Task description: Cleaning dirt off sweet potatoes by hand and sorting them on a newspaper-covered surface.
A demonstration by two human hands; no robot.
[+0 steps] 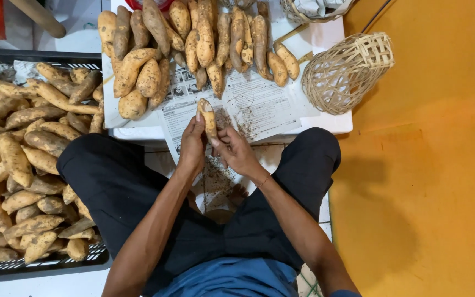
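newspaper (259, 104) covers a low counter (333, 124) by orange floor (441, 165). left hand (192, 147) and right hand (236, 151) each pinch one tuber (208, 118) above it. cleaned pile (193, 44) already large; crate (45, 165) remains full.

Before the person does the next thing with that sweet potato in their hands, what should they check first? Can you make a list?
1. Sweet potato gripped by both hands: ok, left hand and right hand both hold it.
2. Newspaper under the hands to catch dirt: ok, crumbs already lie on it.
3. Room on the pile of sweet potatoes ahead: ok, paper in front is bare.
4. Black crate at the left in reach: ok, it sits against the knee and is full.
5. Wicker basket upright: not ok, it lies on its side.
6. Potato fully clean: cannot tell.
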